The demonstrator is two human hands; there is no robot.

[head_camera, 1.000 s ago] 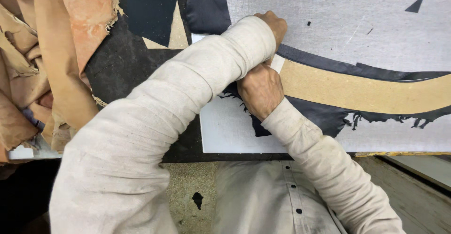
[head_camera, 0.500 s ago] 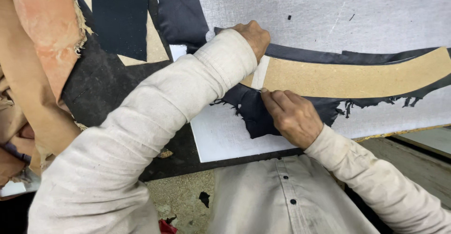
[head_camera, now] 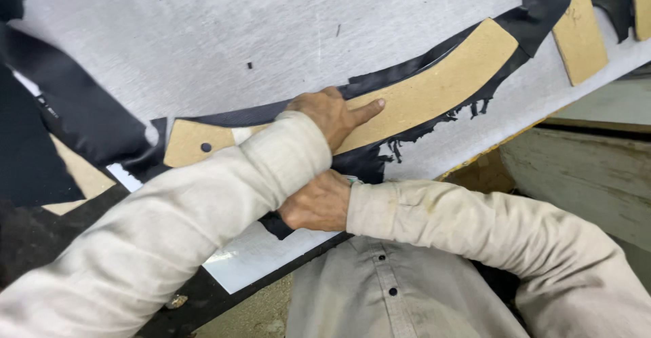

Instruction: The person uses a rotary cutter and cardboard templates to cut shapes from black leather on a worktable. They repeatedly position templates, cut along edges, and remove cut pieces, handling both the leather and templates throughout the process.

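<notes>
Two hands are working crossed now: the left hand (head_camera: 332, 115) has slid further along the curved cardboard template (head_camera: 434, 87), pressing it flat, fingers extended, onto black fabric (head_camera: 369, 165) on the tabletop (head_camera: 224, 40); the right hand (head_camera: 315, 202), tucked beneath the left sleeve, is clenched on something I cannot make out.

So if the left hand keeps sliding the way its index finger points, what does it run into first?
The left hand lies flat on the curved tan template, finger pointing right and slightly up along it. Going straight on, it would likely just travel over more template, then reach the black fabric at its upper end.
</notes>
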